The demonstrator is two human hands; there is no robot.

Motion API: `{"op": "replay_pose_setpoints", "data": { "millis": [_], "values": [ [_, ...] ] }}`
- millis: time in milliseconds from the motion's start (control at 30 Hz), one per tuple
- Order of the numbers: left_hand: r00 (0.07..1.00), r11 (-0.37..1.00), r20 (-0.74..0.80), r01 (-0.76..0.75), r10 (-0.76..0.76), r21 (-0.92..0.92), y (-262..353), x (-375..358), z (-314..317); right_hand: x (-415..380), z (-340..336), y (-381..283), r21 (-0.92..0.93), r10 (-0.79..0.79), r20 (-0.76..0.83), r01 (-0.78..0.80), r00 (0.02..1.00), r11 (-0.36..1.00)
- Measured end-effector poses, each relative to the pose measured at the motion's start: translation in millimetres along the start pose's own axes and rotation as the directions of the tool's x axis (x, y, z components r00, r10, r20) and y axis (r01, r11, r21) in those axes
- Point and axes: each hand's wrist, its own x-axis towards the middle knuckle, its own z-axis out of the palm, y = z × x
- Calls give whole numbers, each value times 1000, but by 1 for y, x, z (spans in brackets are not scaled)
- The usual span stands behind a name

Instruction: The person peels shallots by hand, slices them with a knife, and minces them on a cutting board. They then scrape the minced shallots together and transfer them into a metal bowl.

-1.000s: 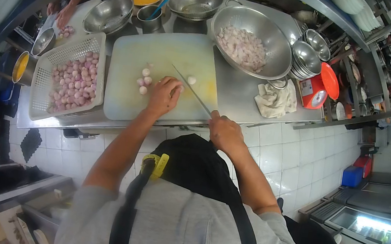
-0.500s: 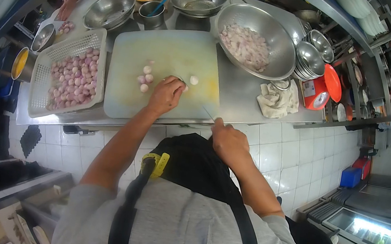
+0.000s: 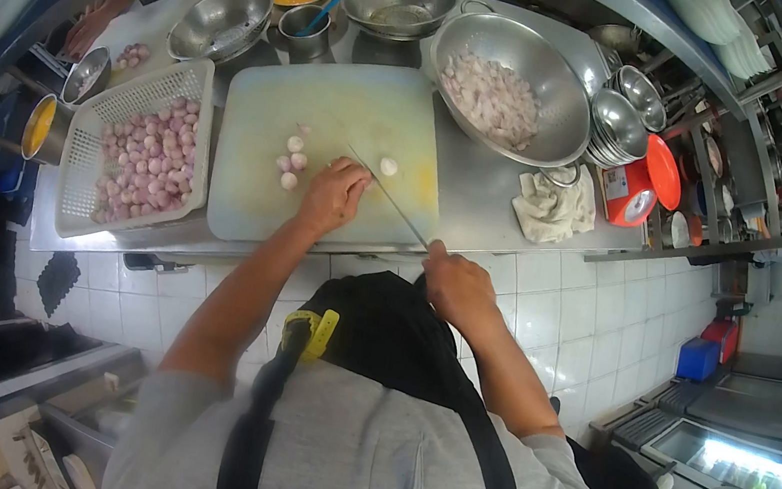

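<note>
My right hand (image 3: 458, 283), just right of the middle of the frame, is wrapped around the handle of a knife (image 3: 398, 209), fingers closed on it, and the thin blade runs up and left across the cutting board (image 3: 332, 99) to a point just beyond my other hand. My left hand (image 3: 335, 198) is over the lower middle of the board, its fingers bent and drawn together close beside the blade; I cannot tell whether they pinch anything, since the fingertips hide what is under them. To the left of those fingers lies a small cluster of shallots (image 3: 289, 182) on the board, and a single pale peeled shallot (image 3: 388, 166) sits alone on the other side of the blade, near it but apart. At the left of the frame, a white perforated basket (image 3: 73, 207) holds many pinkish shallots (image 3: 154, 153) and stands just beside the board. In the upper right of the frame, a large steel colander (image 3: 559, 98) holds chopped pale pieces (image 3: 489, 95). Below it lies a crumpled cloth (image 3: 555, 204), and an orange-red scale (image 3: 634, 188) stands farther right, near a stack of steel bowls (image 3: 619, 127).
</note>
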Motion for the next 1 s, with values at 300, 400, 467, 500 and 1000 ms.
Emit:
{"op": "replay_pose_setpoints", "data": {
  "millis": [300, 400, 467, 500, 1000],
  "values": [
    [1000, 1000, -13, -24, 24, 11, -4, 1, 0, -7, -7, -4, 17, -5, -9, 5, 1000, 1000],
    [1000, 1000, -9, -14, 14, -12, -3, -1, 3, 28, 17, 0, -19, -35, -62, 34, 997, 999],
    [1000, 1000, 3, -6, 6, 4, 0, 0, -2, 18, 6, -4, 3, -21, -46, 21, 999, 1000],
    [1000, 1000, -1, -9, 9, 9, -1, -1, -3, 11, -3, -10, 16, -13, -39, 14, 999, 1000],
    [999, 998, -18, 45, -46, -45, 0, -5, 1, 25, 12, -7, 60, -23, -77, 28, 997, 998]
  ]
}}
